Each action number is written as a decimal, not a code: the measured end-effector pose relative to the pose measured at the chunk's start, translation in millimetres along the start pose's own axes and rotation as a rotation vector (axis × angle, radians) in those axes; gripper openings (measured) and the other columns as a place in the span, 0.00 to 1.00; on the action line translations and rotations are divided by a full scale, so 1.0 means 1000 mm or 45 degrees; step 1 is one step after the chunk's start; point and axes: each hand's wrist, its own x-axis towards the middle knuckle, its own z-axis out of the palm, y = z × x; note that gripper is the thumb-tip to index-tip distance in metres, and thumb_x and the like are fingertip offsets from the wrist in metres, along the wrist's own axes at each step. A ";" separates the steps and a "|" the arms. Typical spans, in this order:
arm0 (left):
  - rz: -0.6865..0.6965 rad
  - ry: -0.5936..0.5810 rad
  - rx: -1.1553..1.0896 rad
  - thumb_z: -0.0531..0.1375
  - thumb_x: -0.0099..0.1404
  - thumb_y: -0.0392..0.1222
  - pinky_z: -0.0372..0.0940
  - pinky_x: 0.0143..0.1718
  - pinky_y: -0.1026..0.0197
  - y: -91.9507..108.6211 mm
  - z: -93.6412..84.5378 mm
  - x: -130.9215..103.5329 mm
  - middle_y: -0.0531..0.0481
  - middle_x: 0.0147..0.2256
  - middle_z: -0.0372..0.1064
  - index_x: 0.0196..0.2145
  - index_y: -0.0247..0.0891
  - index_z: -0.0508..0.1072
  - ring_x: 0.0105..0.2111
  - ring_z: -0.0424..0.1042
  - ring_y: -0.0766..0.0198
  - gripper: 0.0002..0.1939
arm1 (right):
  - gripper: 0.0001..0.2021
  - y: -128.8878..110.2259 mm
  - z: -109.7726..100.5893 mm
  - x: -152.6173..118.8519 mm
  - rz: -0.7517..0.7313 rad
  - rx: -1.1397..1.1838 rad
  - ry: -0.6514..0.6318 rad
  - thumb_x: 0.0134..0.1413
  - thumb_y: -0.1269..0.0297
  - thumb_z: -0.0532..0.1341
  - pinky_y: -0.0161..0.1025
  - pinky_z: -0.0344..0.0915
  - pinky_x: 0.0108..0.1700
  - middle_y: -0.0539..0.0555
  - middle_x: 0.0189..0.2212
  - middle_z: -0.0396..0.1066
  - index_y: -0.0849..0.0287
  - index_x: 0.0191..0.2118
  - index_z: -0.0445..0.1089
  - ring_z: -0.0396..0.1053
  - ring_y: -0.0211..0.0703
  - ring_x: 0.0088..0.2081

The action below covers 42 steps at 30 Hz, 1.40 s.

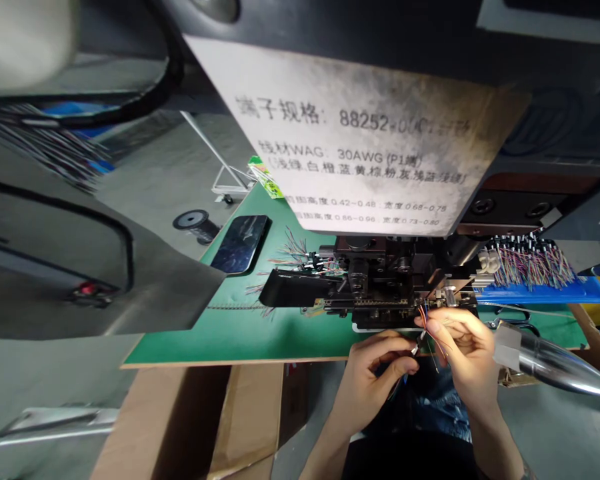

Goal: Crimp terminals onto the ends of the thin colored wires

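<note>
Several thin wires (423, 318) sit just short of the press (380, 267), pinched in the right hand (464, 339); the left hand (373, 377) clamps their cable (415, 349) between fingertips. Left, the table (205, 348) lies mostly open from phone (241, 245) to near edge; right, a metal cone (555, 357) crowds the wrist.

The white label (380, 137) reads "88252" — below, "30AWG (P1端)".

Smooth grey concrete-look floor (147, 190) at 9 to 10 o'clock. White metal-framed trolley (233, 189) on casters at 10. Green-topped, wood-edged workbench (185, 343) at 8. Open brown cardboard boxes (253, 420) at 7.
</note>
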 end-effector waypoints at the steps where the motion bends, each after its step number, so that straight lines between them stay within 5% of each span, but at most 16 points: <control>1: 0.003 0.002 -0.003 0.74 0.65 0.49 0.78 0.34 0.63 0.000 0.000 0.000 0.46 0.33 0.80 0.35 0.37 0.86 0.28 0.80 0.61 0.11 | 0.10 0.000 0.000 0.000 -0.001 -0.002 0.000 0.65 0.52 0.72 0.40 0.74 0.25 0.55 0.35 0.87 0.53 0.41 0.83 0.78 0.46 0.25; 12: 0.025 0.005 0.012 0.74 0.66 0.48 0.77 0.33 0.64 0.002 -0.002 -0.003 0.45 0.34 0.81 0.36 0.38 0.88 0.28 0.81 0.61 0.10 | 0.06 0.000 -0.004 0.000 -0.077 -0.135 -0.026 0.68 0.58 0.70 0.37 0.62 0.22 0.53 0.32 0.84 0.52 0.43 0.84 0.65 0.38 0.20; 17: -0.083 -0.190 -0.118 0.75 0.65 0.52 0.75 0.31 0.66 0.010 -0.014 -0.004 0.49 0.29 0.79 0.34 0.38 0.87 0.25 0.79 0.64 0.14 | 0.04 -0.012 -0.014 0.002 -0.409 -0.307 -0.175 0.65 0.66 0.71 0.40 0.72 0.37 0.53 0.38 0.81 0.51 0.37 0.83 0.77 0.46 0.38; 20: -0.091 -0.245 -0.180 0.76 0.64 0.54 0.74 0.29 0.68 0.010 -0.017 -0.003 0.50 0.29 0.78 0.34 0.38 0.87 0.25 0.78 0.66 0.15 | 0.04 -0.009 -0.015 -0.001 -0.256 -0.161 -0.266 0.67 0.66 0.69 0.37 0.68 0.29 0.51 0.35 0.82 0.52 0.38 0.81 0.73 0.41 0.29; 23: -0.001 -0.189 -0.110 0.74 0.66 0.51 0.74 0.30 0.68 0.005 -0.013 -0.002 0.50 0.29 0.78 0.35 0.39 0.88 0.26 0.78 0.66 0.13 | 0.03 0.001 -0.013 -0.005 -0.110 -0.030 -0.191 0.68 0.64 0.70 0.35 0.65 0.25 0.50 0.33 0.84 0.50 0.45 0.82 0.69 0.38 0.23; 30: 0.235 0.019 0.144 0.72 0.69 0.44 0.77 0.33 0.65 -0.007 -0.006 0.001 0.45 0.36 0.84 0.38 0.39 0.88 0.28 0.80 0.63 0.07 | 0.06 -0.001 -0.002 -0.005 -0.007 -0.033 -0.011 0.67 0.59 0.71 0.38 0.71 0.27 0.54 0.35 0.86 0.52 0.41 0.86 0.73 0.41 0.25; 42: 0.265 0.039 0.153 0.71 0.70 0.43 0.78 0.34 0.64 -0.008 -0.006 0.002 0.45 0.37 0.85 0.39 0.40 0.88 0.28 0.80 0.63 0.06 | 0.05 -0.007 0.003 -0.003 0.022 -0.010 -0.007 0.66 0.60 0.71 0.40 0.73 0.27 0.54 0.35 0.87 0.52 0.42 0.85 0.72 0.41 0.23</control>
